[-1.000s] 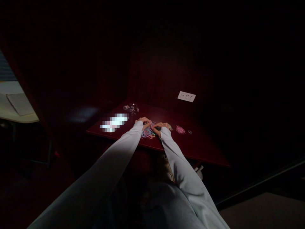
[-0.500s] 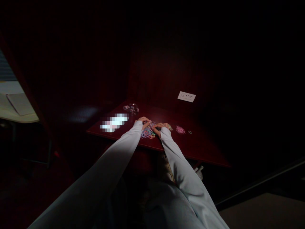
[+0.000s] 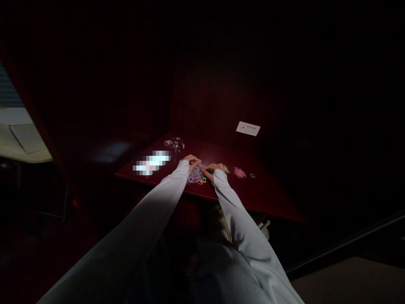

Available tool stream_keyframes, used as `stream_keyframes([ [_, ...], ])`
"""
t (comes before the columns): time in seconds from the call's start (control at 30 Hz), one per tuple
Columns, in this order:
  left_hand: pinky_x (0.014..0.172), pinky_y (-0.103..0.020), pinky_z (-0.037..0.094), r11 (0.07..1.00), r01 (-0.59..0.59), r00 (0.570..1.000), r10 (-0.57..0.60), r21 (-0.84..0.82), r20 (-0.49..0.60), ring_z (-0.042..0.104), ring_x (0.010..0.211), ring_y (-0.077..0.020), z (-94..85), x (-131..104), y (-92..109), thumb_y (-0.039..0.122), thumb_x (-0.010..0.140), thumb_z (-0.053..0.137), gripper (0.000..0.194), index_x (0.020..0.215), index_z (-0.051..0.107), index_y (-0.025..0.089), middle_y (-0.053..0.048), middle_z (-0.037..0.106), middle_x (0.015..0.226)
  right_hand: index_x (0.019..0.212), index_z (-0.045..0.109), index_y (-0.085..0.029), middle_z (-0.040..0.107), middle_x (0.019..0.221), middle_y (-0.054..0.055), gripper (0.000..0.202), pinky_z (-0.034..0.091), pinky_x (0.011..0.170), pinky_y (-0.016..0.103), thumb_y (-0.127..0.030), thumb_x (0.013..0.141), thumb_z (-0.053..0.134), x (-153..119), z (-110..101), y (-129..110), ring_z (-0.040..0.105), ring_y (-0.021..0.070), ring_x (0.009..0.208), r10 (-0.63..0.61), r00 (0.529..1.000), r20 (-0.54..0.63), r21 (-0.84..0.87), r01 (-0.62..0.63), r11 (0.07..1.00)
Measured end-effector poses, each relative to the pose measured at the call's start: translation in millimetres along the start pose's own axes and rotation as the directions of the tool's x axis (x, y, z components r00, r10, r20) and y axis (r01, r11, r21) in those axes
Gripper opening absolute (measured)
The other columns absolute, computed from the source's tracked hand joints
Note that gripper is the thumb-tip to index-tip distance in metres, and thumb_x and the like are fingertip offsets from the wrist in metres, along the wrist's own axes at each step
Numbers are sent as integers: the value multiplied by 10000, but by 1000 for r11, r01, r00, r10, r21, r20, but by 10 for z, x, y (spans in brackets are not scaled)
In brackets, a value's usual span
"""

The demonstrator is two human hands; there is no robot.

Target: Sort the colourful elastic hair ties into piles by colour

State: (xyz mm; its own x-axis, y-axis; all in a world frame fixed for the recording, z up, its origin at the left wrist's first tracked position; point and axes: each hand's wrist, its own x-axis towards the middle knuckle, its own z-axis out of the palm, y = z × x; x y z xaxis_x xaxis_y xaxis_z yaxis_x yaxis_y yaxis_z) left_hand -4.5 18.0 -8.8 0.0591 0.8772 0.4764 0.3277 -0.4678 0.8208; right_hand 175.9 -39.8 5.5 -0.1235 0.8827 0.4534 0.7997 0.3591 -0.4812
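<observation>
A loose heap of small coloured hair ties [image 3: 194, 177], mostly purple and blue with some pink, yellow and green, lies near the front edge of the dark red table. Over the left of the heap is my left hand [image 3: 191, 160], its fingers bent together and reaching into the ties. My right hand [image 3: 213, 169] faces it from the right, fingertips pinched close to the left ones. What sits between the fingertips is too small to make out. Beside my right hand lie a pale yellow group of ties [image 3: 225, 169], a pink pile [image 3: 239, 172] and one green tie [image 3: 252, 175].
A clear container [image 3: 177, 144] stands at the back left of the table [image 3: 268, 198]. In front of it lies a bright, blurred-out rectangle [image 3: 152, 163]. A white socket plate [image 3: 248, 128] is on the back panel. Dark panels enclose the sides.
Both hands stay over the heap, with only slight shifts of the fingertips; the right fingers sit a little apart from the left. The piles look the same.
</observation>
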Motion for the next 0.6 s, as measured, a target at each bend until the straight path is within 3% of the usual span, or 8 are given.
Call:
stream_keyframes([
  [0.23, 888, -341, 538, 1000, 17, 1000, -17, -8, -13, 672, 864, -193, 13, -20, 18, 294, 831, 739, 135, 728, 733, 207, -36, 736, 895, 925, 836, -338, 773, 1000, 23, 288, 383, 973, 387, -543, 956, 637, -3, 19, 16, 528, 256, 1072, -3, 1000, -3, -2, 3, 1000],
  [0.6, 877, -318, 529, 999, 19, 1000, -19, -34, 6, 655, 841, -176, 10, -26, 21, 352, 834, 765, 201, 718, 723, 193, -29, 723, 853, 941, 838, -312, 774, 980, 33, 292, 382, 970, 381, -521, 966, 636, 11, 23, 42, 534, 252, 1058, -29, 1000, 7, 1, 29, 1000],
])
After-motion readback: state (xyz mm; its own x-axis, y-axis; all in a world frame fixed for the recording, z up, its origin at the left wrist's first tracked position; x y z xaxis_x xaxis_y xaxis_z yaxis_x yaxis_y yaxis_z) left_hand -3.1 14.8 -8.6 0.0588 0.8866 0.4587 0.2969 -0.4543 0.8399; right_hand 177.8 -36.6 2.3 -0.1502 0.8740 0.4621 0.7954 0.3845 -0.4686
